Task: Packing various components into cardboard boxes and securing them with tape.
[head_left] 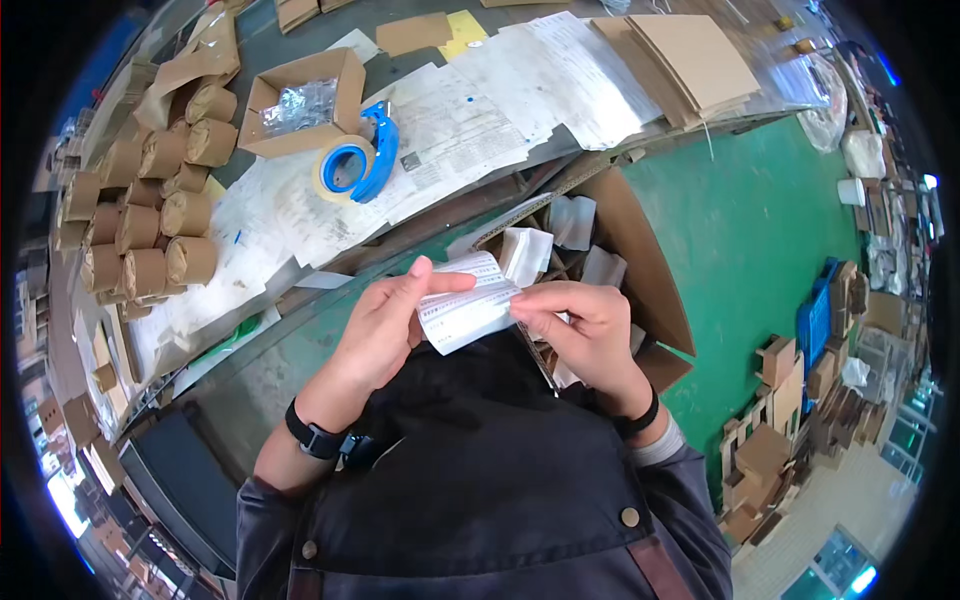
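A white paper with rows of fine print is held in front of my body, bent and partly folded over at its upper part. My left hand grips its left side, with the index finger lying across the print and the thumb raised. At the paper's right edge, my right hand pinches it between thumb and fingertips. Just beyond the hands stands an open cardboard box with dividers. White-wrapped pieces sit in it, among them a near packet and a farther packet. My right hand hides part of the box.
On the paper-covered workbench are a blue tape dispenser, a small carton of clear plastic pieces and stacked brown paper-wrapped rolls. Flat cardboard sheets lie at the far right. Cardboard pieces are heaped on the green floor.
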